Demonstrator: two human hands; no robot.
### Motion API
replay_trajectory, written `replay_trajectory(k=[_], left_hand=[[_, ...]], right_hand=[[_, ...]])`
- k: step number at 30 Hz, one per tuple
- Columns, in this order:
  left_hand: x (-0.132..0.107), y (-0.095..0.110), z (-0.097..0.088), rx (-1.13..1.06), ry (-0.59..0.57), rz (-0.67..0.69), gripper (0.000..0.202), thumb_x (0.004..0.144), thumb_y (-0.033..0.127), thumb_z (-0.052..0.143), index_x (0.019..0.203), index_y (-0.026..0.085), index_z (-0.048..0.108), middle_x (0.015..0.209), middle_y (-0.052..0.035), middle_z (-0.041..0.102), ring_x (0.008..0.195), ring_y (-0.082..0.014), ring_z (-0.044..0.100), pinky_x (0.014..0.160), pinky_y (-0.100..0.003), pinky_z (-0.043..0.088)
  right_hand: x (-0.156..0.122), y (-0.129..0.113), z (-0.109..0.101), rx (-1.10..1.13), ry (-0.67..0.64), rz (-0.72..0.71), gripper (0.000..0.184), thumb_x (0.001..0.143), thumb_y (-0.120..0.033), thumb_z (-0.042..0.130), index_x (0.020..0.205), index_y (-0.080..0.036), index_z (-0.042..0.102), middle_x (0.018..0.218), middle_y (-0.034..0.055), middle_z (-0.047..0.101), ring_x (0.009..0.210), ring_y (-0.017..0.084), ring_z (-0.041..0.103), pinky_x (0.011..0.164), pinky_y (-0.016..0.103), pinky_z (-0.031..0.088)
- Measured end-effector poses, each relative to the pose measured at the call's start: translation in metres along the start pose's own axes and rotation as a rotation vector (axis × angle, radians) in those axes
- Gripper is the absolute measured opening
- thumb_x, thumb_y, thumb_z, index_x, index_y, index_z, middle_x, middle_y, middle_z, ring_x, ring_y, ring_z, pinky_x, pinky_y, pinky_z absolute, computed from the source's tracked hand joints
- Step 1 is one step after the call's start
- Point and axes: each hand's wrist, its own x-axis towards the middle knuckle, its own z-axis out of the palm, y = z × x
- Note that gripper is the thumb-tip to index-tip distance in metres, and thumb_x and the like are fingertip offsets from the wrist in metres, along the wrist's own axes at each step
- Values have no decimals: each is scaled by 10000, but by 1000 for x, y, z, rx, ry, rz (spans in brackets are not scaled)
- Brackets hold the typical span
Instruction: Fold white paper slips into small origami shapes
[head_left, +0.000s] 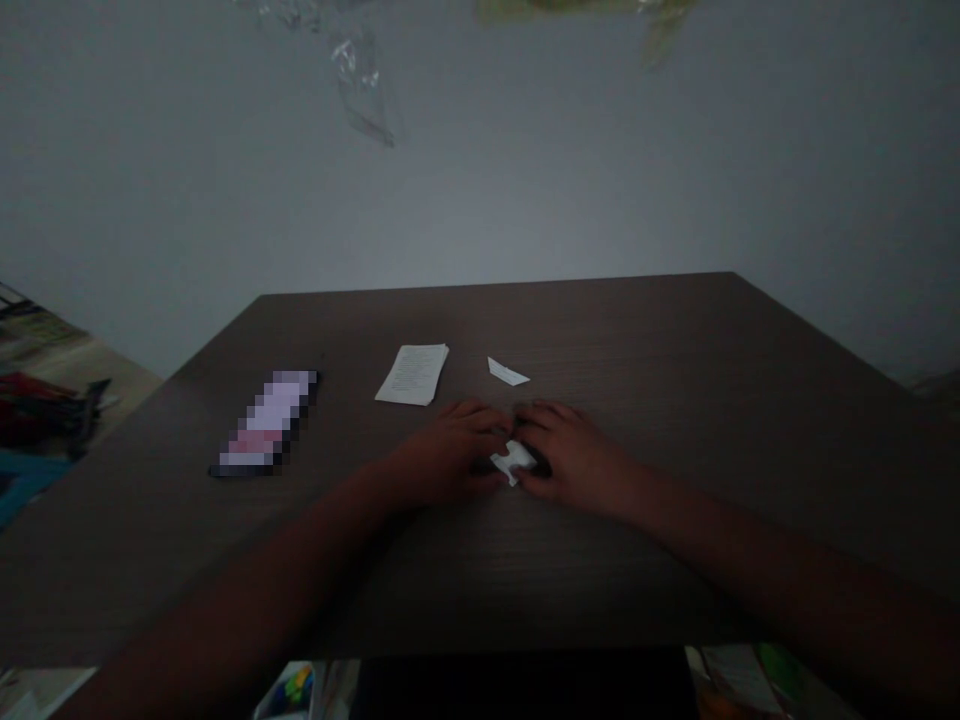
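A small white piece of folded paper (514,458) lies between my two hands, low over the middle of the table. My left hand (456,456) grips its left side, thumb toward me and fingers bent over the far side. From the right, my right hand (574,455) pinches the same paper, its thumb at the near edge. Parts of the paper are hidden under the fingers. Just beyond the hands rests a narrow folded paper shape (508,372), like a small paper boat. To its left is a stack of printed paper sheets (414,375).
A phone (270,420) with a blurred-out screen lies on the left of the dark wooden table (675,340). Behind the table rises a pale wall (525,180) with clear plastic (364,85) stuck to it. Assorted items (45,410) are on the floor at left.
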Motion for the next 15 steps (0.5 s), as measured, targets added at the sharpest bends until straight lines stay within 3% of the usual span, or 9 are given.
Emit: replay_trajectory(k=[6, 10, 15], left_hand=[[3, -1, 4, 11, -18, -64, 78, 1196, 309, 913, 1255, 258, 917, 1417, -74, 905, 1445, -352, 805, 1352, -538, 571], [4, 2, 1, 11, -11, -71, 100, 1155, 233, 939, 1250, 237, 909, 1418, -82, 915, 1450, -354, 804, 1335, -540, 570], [3, 8, -5, 2, -44, -78, 98, 1168, 225, 919, 1265, 228, 904, 1473, -85, 912, 1463, -349, 803, 1346, -532, 562]], right_hand=[[0, -4, -6, 5, -24, 14, 508, 1121, -432, 981, 1585, -236, 913, 1715, 220, 830, 1678, 511, 718, 1394, 711, 604], [1, -6, -7, 1, -18, 44, 506, 1121, -439, 967, 1589, -253, 914, 1758, 214, 810, 1699, 526, 685, 1374, 718, 594], [5, 1, -10, 36, -40, 49, 390, 1124, -357, 945, 1511, -304, 948, 1701, 162, 844, 1604, 463, 738, 1274, 620, 621]])
